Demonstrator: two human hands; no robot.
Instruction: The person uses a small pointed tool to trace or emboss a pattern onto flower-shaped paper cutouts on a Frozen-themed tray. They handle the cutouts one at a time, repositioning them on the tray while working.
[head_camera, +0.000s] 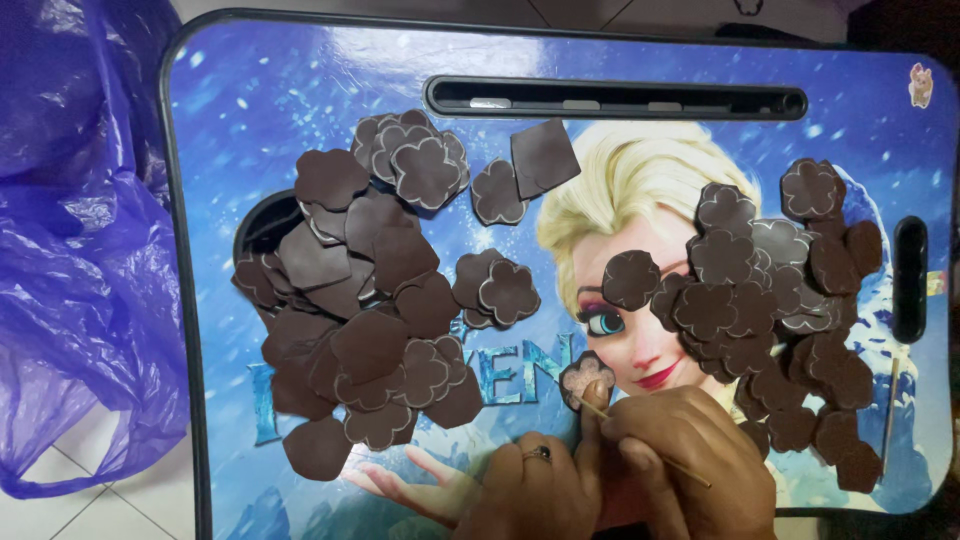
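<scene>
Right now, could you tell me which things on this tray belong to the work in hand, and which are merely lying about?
In use: left hand, right hand, thin stick, held brown flower cutout, left pile of cutouts, right pile of cutouts.
Lying about: purple plastic bag, square brown piece.

Brown flower-shaped cutout (587, 377) pinched upright; thin stick (645, 442) touching it.
</scene>
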